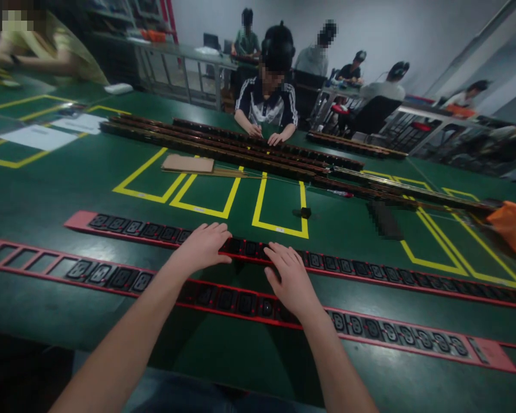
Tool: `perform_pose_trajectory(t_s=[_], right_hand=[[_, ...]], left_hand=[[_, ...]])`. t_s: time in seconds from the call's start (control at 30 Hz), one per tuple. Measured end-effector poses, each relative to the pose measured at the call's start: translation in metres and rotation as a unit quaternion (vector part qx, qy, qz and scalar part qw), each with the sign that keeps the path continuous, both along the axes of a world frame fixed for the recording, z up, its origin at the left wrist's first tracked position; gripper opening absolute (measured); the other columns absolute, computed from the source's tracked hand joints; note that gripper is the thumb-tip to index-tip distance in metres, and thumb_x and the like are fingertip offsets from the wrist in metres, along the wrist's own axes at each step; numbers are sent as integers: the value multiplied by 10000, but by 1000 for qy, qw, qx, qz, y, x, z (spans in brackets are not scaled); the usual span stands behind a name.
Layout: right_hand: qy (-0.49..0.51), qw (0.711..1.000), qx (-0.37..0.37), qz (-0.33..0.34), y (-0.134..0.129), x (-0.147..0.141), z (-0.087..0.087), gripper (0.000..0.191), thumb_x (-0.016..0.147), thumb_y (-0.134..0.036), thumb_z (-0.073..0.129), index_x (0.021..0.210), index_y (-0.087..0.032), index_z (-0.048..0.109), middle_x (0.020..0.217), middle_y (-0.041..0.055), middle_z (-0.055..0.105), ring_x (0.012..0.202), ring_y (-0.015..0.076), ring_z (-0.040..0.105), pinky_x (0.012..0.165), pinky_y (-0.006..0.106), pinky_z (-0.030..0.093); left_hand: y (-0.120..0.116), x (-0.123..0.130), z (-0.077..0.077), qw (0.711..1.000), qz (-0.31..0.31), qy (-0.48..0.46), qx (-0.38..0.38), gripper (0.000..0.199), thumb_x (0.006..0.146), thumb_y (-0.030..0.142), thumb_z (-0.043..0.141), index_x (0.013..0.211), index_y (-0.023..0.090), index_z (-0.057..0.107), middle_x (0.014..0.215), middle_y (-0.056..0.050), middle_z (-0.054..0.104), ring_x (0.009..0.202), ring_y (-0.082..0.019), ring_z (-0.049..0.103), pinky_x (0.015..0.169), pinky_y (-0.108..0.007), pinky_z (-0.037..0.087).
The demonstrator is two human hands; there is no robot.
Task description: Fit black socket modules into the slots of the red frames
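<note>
Here in the head view, both hands are at the far red strip (250, 248), which runs across the green table (223, 367) with black sockets lined along it. The left hand (203, 245) lies over it, fingers reaching to the far edge, thumb spread apart from them. The right hand (289, 274) matches it further along, fingers over the strip, thumb low by the near edge (whether either one really pinches it, I cannot tell). Sockets show in the gap between the hands. Nearer the body, the second red strip (245, 302) passes beneath both forearms, rectangular openings at its left end, sockets further right. Beyond, a cardboard piece (189, 164) lies near long dark bars (223, 146), and a co-worker (269, 94) sits behind them, hands on the work.
</note>
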State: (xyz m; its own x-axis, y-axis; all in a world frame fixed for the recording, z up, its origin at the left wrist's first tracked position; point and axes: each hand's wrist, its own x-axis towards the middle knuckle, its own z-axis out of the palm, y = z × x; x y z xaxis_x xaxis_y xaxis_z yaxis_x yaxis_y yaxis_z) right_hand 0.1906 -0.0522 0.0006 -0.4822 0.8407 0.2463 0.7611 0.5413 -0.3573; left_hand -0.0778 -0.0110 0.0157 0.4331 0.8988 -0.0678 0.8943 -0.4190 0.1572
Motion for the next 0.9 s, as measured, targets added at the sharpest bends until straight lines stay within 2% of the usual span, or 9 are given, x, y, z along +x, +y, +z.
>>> perform_pose_trajectory(t_s=[0.1,0.27,0.43,0.5,0.6,0.73,0.9], right_hand=[[-6,1000,-8,12,0,1,1,566,966,-221,510,1526,-251,434,1550,97,467,1447,261,423,1208,575,323],[-43,999,-13,23,-1,1,2,424,958,-219,532,1371,-270,607,1570,87,441,1466,283,396,1210,609,289],[-33,999,-29,11,-1,0,2,548,962,-217,534,1504,-261,466,1569,78,445,1473,254,383,1230,582,274],[-31,999,-27,11,-1,0,1,514,960,-220,541,1472,-266,508,1566,76,449,1472,257,386,1228,581,280],[-35,999,-21,12,-1,1,0,430,955,-223,555,1381,-265,600,1561,76,456,1464,272,398,1219,593,290],[-31,999,-20,11,-1,0,-1,431,959,-226,551,1385,-270,597,1552,74,468,1454,270,412,1214,600,298],[-27,1000,-8,1,0,1,-2,408,961,-229,539,1362,-252,613,1538,84,485,1442,277,427,1207,592,311]], left_hand=[[2,9,-2,1000,-9,-25,-4,411,802,446,752,1124,215,640,1154,-67,641,1132,-277,580,931,-399,428],[-1,2,-5,997,28,-66,-12,433,803,430,735,1182,256,619,1220,-61,645,1172,-267,565,963,-408,407],[0,-21,-6,995,83,-45,-22,488,722,474,773,1142,264,640,1186,-69,644,1141,-306,552,936,-456,409],[2,-26,-7,994,90,-43,-35,471,703,484,777,1095,259,646,1158,-64,649,1124,-314,556,925,-455,417],[5,-28,-7,994,83,-50,-41,442,703,472,773,1058,246,638,1140,-59,654,1111,-304,574,912,-428,431],[3,-27,-6,996,70,-48,-38,407,726,452,763,1047,240,632,1123,-53,663,1095,-282,594,886,-390,441],[2,-19,-1,999,43,-1,-2,381,776,454,753,1059,227,635,1132,-61,661,1097,-277,607,875,-377,434]])
